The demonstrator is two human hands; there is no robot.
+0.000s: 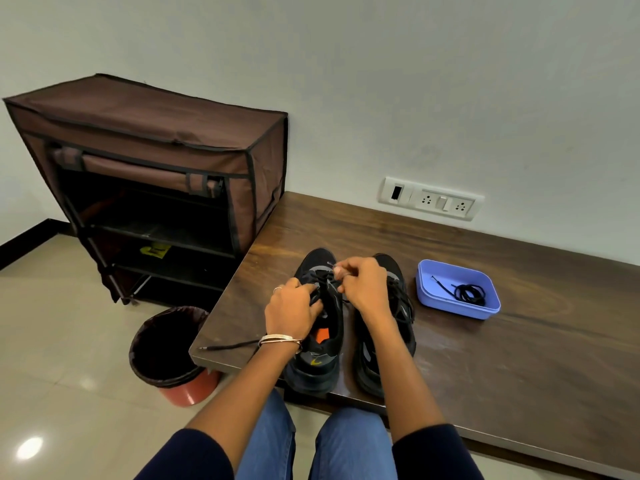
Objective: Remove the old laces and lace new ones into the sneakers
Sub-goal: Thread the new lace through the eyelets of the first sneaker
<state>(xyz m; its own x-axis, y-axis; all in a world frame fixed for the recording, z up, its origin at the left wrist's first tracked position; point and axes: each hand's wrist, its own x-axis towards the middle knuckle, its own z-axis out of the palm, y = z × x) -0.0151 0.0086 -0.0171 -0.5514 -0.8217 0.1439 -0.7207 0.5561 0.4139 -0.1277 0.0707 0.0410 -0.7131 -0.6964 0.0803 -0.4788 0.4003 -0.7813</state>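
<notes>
Two black sneakers stand side by side, toes away from me, on a dark wooden table (485, 341). Over the left sneaker (320, 341), my left hand (291, 311) pinches the black lace (228, 347) near the lower eyelets. One end of that lace trails left to the table's edge. My right hand (363, 284) pinches a lace strand by its tip above the same shoe's upper eyelets. The right sneaker (394, 327) is laced and partly hidden by my right forearm. A coiled black lace (467, 293) lies in a purple tray (457, 308) at the right.
A black-lined bin (166, 344) stands on the floor left of the table's corner. A brown fabric shoe rack (149, 181) stands behind it against the wall. A wall socket plate (431, 199) sits above the table's back edge. My knees are at the table's near edge.
</notes>
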